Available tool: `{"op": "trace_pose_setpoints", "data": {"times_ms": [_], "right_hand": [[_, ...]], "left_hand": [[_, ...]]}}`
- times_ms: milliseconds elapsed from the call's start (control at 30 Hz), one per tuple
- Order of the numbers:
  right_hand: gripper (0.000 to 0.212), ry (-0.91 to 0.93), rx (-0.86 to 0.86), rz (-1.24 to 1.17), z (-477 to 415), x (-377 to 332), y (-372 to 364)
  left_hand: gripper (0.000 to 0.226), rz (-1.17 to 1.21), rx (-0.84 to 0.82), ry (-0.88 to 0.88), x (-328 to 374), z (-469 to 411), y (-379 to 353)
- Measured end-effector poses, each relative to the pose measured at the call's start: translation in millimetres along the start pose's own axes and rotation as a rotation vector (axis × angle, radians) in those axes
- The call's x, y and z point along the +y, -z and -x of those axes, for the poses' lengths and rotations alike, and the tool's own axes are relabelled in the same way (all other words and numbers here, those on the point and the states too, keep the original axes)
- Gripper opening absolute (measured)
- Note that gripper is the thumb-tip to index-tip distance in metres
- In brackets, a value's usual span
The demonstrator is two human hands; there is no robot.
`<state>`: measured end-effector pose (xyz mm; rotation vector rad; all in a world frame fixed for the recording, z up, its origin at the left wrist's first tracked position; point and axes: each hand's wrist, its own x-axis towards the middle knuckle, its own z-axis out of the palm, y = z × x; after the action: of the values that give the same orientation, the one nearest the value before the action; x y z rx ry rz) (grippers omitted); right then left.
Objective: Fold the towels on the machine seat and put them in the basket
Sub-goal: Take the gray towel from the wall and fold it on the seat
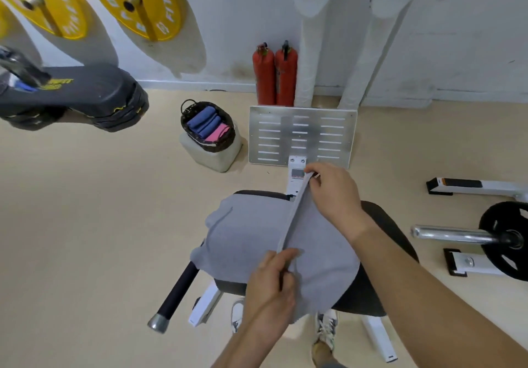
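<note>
A grey towel lies spread over the black machine seat. One edge of it is lifted into a taut ridge between my hands. My right hand pinches the far end of that edge above the seat's back. My left hand pinches the near end at the seat's front. A dark wicker basket stands on a pale block on the floor, ahead and to the left. It holds folded blue towels and a pink towel.
A perforated metal footplate stands behind the seat, with two red fire extinguishers at the wall. A black handle bar juts left of the seat. A barbell with a black plate lies right. My shoes show below.
</note>
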<state>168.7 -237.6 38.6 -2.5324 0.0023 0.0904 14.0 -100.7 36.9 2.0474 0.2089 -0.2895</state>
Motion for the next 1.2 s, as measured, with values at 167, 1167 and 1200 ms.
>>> {"op": "trace_pose_setpoints", "data": {"times_ms": [167, 1167, 1200], "right_hand": [[0.033, 0.034, -0.038, 0.004, -8, -62, -54], [0.028, -0.092, -0.680, 0.068, -101, -65, -206], [0.024, -0.098, -0.681, 0.044, -104, -67, -206]], "left_hand": [[0.045, -0.007, 0.071, -0.071, -51, -7, 63], [0.024, 0.359, 0.011, 0.729, -166, -246, 111], [0.026, 0.382, 0.070, 0.715, -165, -246, 112]]}}
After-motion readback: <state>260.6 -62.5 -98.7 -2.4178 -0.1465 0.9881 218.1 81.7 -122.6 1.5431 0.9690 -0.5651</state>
